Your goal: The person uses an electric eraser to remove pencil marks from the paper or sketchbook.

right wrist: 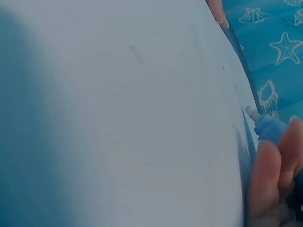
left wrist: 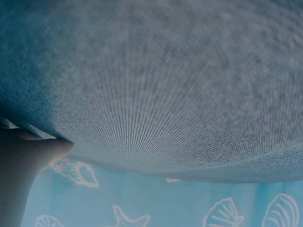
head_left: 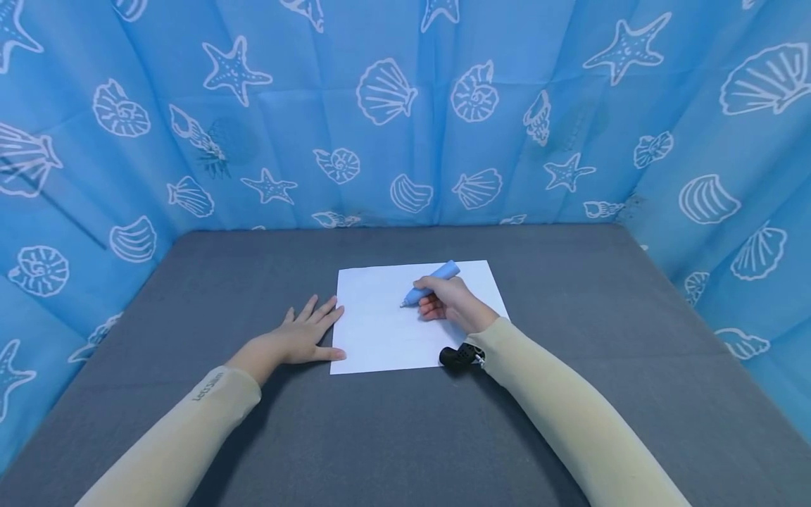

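Observation:
A white sheet of paper (head_left: 374,338) lies on a dark grey table. Fingers spread, my left hand (head_left: 294,340) is laid at the paper's left edge, with the thumb and some fingertips reaching onto it. In my right hand (head_left: 451,301) I grip a thick light-blue pen (head_left: 445,270), tilted with its narrow tip down at the middle of the sheet. The right wrist view shows the pale pen tip (right wrist: 252,112) close to the paper (right wrist: 142,118); whether it touches I cannot tell. The left wrist view catches only part of the left hand (left wrist: 28,156).
The grey cloth-covered table (head_left: 393,436) stretches out around the sheet. A blue curtain (head_left: 405,155) with white shells and starfish hangs behind it and at both sides. A small black device (head_left: 457,356) sits at the right wrist, over the paper's lower right corner.

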A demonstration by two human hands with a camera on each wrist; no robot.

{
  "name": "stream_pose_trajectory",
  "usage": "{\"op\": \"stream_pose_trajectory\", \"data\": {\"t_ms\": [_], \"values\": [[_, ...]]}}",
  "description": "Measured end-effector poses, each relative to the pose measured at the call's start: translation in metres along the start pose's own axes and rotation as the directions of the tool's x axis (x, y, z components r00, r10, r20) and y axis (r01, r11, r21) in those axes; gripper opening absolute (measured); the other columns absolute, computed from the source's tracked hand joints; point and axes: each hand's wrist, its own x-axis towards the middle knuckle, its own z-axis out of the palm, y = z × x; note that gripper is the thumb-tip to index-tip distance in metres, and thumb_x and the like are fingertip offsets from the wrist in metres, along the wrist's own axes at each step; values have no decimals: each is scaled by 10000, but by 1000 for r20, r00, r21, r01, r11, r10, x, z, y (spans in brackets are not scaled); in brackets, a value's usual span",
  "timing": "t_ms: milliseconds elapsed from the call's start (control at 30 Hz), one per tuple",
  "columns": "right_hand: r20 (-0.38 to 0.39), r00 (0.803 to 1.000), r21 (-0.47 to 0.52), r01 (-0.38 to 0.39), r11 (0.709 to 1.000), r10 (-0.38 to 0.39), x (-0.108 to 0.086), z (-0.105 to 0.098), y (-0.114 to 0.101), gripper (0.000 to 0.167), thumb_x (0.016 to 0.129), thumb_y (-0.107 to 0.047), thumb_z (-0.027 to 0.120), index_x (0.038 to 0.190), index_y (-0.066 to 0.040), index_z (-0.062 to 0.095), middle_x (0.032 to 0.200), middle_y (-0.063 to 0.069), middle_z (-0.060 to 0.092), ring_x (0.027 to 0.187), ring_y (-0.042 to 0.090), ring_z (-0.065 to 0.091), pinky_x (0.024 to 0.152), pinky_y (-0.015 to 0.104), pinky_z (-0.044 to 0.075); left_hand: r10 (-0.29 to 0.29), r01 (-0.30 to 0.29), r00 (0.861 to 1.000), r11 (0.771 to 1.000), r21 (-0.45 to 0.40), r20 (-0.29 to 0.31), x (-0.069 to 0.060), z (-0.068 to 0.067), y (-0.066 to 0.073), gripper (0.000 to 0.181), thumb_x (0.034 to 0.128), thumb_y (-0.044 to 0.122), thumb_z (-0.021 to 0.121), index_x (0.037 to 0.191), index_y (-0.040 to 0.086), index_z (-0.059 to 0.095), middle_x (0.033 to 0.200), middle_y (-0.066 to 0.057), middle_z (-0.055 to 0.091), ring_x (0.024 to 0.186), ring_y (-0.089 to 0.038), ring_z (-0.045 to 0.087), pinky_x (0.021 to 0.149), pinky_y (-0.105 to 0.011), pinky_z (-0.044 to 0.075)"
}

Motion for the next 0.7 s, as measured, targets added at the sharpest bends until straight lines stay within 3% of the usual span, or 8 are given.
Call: {"op": "stream_pose_trajectory", "data": {"t_ms": [233, 467, 700], "values": [[-7, 1000, 9, -13, 1000, 13, 1, 1, 0, 168, 912, -160, 660, 859, -2, 637, 599, 47, 587, 477, 103, 547, 494, 239, 522, 2, -2, 1000, 1000, -7, -6, 0, 0, 1, 982, 875, 661, 547, 1560, 75, 158, 1619, -165, 35, 1444, -450, -68, 1056, -719, -15], [47, 998, -97, -46, 994, 51, 1, 0, -1, 177, 912, -160, 654, 856, 4, 616, 591, 49, 564, 470, 115, 532, 488, 240, 517, 0, 0, 1000, 1000, -2, 3, 1, 1, -1, 1029, 849, 719, 519, 1562, 80, 142, 1621, -157, 15, 1444, -443, -90, 1060, -712, -29], [-30, 1000, 2, -5, 1000, 5, 2, 5, 0, 183, 906, -160, 658, 830, 3, 626, 582, 46, 577, 459, 99, 540, 474, 238, 517, -5, 5, 1000, 1000, 5, 1, 1, 3, -3, 1036, 840, 757, 480, 1570, 116, 120, 1627, -126, 0, 1449, -418, -106, 1069, -701, -30]]}}
